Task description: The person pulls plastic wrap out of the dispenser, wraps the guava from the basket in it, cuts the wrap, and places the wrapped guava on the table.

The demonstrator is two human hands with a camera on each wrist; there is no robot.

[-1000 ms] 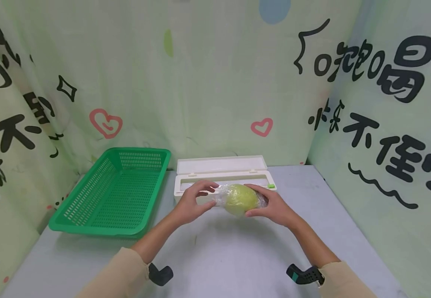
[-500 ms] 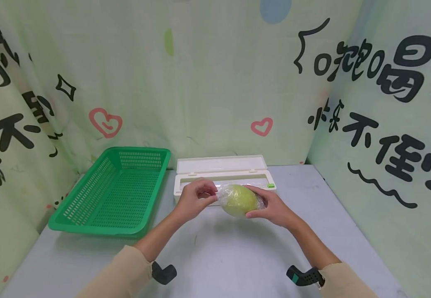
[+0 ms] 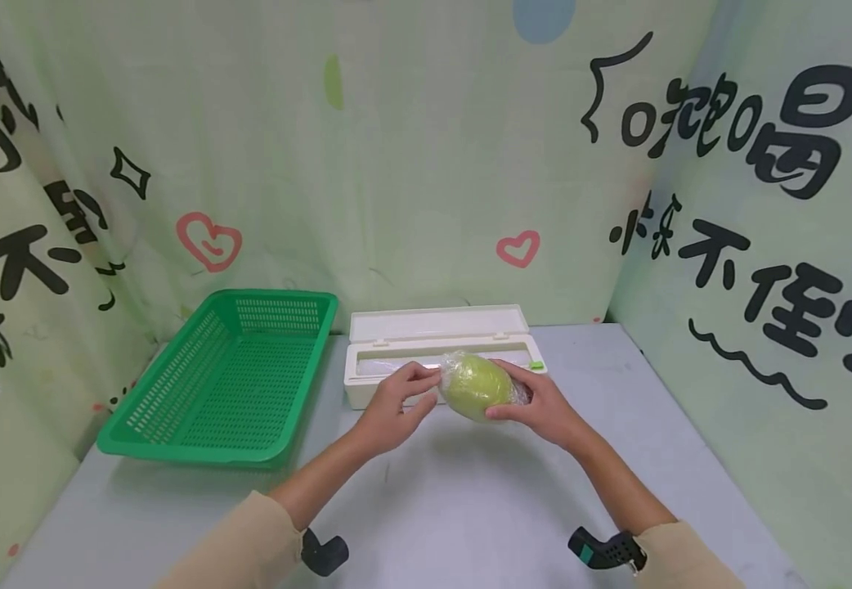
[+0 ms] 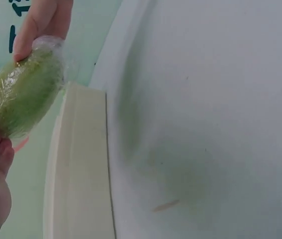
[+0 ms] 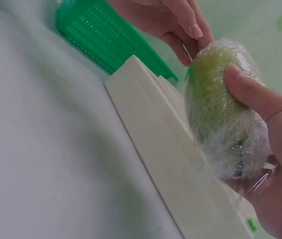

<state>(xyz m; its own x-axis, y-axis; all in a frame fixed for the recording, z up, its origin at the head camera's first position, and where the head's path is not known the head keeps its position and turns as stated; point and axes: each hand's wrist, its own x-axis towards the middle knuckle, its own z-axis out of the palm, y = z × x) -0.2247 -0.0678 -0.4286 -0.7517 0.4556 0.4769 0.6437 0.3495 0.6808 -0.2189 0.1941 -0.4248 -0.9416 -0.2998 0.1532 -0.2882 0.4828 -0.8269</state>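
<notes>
A yellow-green, rounded fruit (image 3: 470,388), wrapped in crinkled clear cling film (image 5: 220,152), hangs above the table in front of a white cling film dispenser (image 3: 361,394). My right hand (image 3: 544,411) holds the fruit's right end, its thumb lying across the wrapped side in the right wrist view. At the other end, the fingertips of my left hand (image 3: 391,415) touch the film, fingers extended and thumb apart from the fruit. Loose film bunches against the right palm. Which kind of fruit it is cannot be told through the wrap.
Behind the fruit the dispenser's lid (image 3: 437,322) is raised, and a small green slider (image 3: 535,366) sits at its right end. To the left stands a green plastic basket (image 3: 190,454) on the pale table (image 3: 463,523). Printed curtains (image 3: 426,164) border the back and sides.
The left hand pinched at the film's left end half a second ago and has since loosened its fingers. The fruit has tilted slightly, its left end rising. The right hand keeps its hold.
</notes>
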